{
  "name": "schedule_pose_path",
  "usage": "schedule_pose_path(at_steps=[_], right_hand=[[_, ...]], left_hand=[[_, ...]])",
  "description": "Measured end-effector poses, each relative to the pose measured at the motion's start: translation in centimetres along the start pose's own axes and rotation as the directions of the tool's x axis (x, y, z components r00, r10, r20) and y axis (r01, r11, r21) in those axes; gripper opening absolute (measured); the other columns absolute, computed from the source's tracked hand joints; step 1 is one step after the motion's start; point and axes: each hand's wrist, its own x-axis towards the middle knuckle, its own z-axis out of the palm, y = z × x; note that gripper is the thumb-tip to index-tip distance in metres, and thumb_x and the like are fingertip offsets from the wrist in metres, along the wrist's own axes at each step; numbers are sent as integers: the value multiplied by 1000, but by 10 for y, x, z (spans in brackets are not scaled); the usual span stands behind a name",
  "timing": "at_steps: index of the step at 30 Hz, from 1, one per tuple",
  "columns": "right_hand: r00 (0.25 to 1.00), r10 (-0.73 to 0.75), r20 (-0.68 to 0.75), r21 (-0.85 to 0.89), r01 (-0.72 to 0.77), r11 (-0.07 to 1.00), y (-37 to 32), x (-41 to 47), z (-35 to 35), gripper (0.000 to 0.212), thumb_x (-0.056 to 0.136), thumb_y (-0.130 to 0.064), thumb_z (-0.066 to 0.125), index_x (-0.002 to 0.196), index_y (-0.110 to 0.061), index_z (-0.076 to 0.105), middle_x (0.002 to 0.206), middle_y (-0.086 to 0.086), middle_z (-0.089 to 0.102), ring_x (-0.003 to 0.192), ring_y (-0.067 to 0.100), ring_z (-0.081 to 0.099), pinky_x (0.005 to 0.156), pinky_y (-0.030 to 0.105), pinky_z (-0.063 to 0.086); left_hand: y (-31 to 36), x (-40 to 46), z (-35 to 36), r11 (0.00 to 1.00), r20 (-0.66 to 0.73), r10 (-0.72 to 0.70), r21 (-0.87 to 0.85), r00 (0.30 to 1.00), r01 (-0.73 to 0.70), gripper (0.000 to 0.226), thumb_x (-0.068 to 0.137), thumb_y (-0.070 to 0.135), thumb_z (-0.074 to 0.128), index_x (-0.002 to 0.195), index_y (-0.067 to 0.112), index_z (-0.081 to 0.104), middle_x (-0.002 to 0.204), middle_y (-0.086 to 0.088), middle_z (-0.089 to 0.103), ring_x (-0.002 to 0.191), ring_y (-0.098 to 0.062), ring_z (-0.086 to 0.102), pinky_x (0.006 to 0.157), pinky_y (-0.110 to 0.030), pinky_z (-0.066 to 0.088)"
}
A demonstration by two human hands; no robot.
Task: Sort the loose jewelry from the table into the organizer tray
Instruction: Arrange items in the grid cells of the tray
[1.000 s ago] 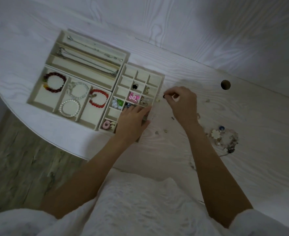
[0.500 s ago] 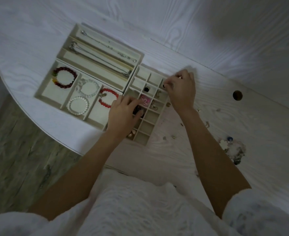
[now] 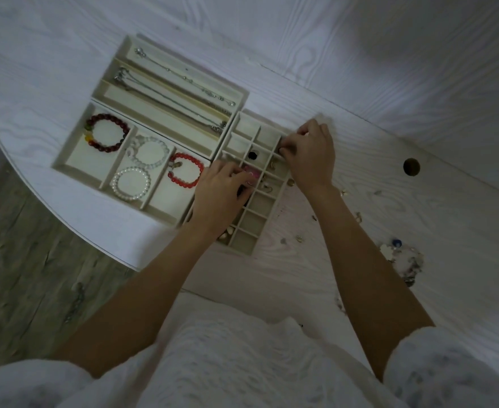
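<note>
A beige organizer tray lies on the white table, made of a long-slot section (image 3: pixel 142 48), a bracelet section (image 3: pixel 65 160) and a small-cell grid (image 3: pixel 243 245). My left hand (image 3: pixel 218 195) rests flat on the grid's left cells with straight fingers, next to a pink piece (image 3: pixel 254 174). My right hand (image 3: pixel 310 154) hovers over the grid's upper right cell, fingertips curled and pinching a small dark piece that I can barely see. Loose small jewelry (image 3: pixel 299 238) is scattered on the table right of the grid, and a tangled pile (image 3: pixel 404 257) lies further right.
Chains (image 3: pixel 183 92) fill the long slots; dark red (image 3: pixel 107 132), clear (image 3: pixel 149 150), pearl (image 3: pixel 130 184) and red (image 3: pixel 186 173) bracelets lie in the bracelet cells. A round cable hole (image 3: pixel 411 166) is at the right. The table's curved edge (image 3: pixel 65 225) runs at the left above the wood floor.
My right hand carried its small piece from the table left and up over the grid's upper right cell. My left hand slid further left onto the grid.
</note>
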Motion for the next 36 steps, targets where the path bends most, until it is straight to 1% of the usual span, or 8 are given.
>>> schedule_pose_path(at_steps=[7,11,14,19,23,28,33,36], right_hand=[[997,77,19,74,-78,994,-4,-2,3,13,81,-21,69,90,-14,76,92,5,56,92,23,45,74,28,40],[988,156,10,244,-154,958,-1,-6,-5,15,84,-24,67,94,-16,75,96,4,55,92,15,41,67,12,27],[977,204,-68,351,-168,921,11,-20,-20,14,84,-23,67,93,-16,74,96,5,58,91,14,46,71,2,28],[971,238,-4,252,-230,940,33,-60,-18,12,84,-23,66,94,-17,69,97,3,61,93,20,53,71,20,28],[986,140,87,215,-156,964,26,-71,-1,19,82,-20,68,100,-15,64,95,3,60,92,19,48,69,19,24],[985,134,111,145,-149,978,22,-65,7,13,86,-19,63,97,-13,67,96,6,62,92,21,52,67,25,32],[999,10,53,18,-11,1000,25,-68,8,8,84,-13,64,87,-7,68,84,9,62,80,25,56,59,26,33],[998,20,65,10,-21,1000,25,-69,10,9,84,-11,61,89,-3,63,88,12,61,86,28,53,63,28,36]], left_hand=[[0,3,-2,1000,19,4,-11,1000,-3,7,76,21,76,82,19,74,80,-1,66,79,-25,56,72,-29,35],[1,3,-3,1000,37,7,-3,999,-7,7,77,21,76,83,19,74,80,-2,67,79,-26,56,71,-31,38],[3,2,-3,1000,46,-5,-5,999,5,8,77,22,76,84,18,73,81,-2,66,81,-26,57,72,-32,40],[3,0,-3,1000,87,-15,11,996,14,16,75,27,77,87,18,72,85,-2,66,86,-25,57,75,-34,42],[5,2,-4,999,110,-25,24,994,23,16,75,26,77,87,18,72,86,-2,66,87,-26,57,77,-35,42],[6,3,-6,999,125,-26,28,992,23,16,74,25,78,86,18,71,86,-2,66,88,-27,57,78,-37,43],[6,3,-6,999,134,-20,38,991,16,16,74,26,78,86,18,71,86,-3,66,90,-27,57,79,-38,43],[7,4,-7,999,150,-12,32,989,8,16,76,27,77,87,18,71,88,-3,66,91,-27,56,80,-39,43]])
